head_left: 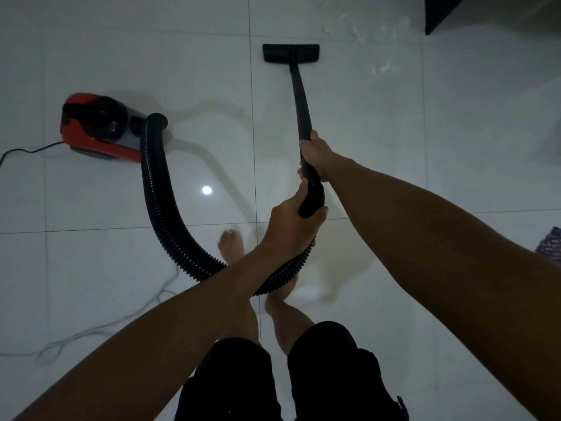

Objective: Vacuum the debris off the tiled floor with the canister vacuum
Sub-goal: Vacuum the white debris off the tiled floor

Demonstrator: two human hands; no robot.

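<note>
A red and black canister vacuum (97, 126) sits on the white tiled floor (394, 132) at the left. Its black ribbed hose (158, 189) curves down, passes under my left forearm and rises to the black wand (300, 101). The flat black floor head (290, 53) rests on the tiles ahead of me. My right hand (315, 153) grips the wand's lower end. Just below it, my left hand (293, 221) grips the hose cuff. Pale debris (384, 68) lies scattered to the right of the floor head, with more debris (358, 34) further back.
A black power cord (27, 151) runs left from the canister. A thin white cable (100, 326) loops over the floor at lower left. A dark piece of furniture (443, 13) stands at the top right. Patterned cloth (554, 247) shows at the right edge. My bare feet (232, 243) stand below the hands.
</note>
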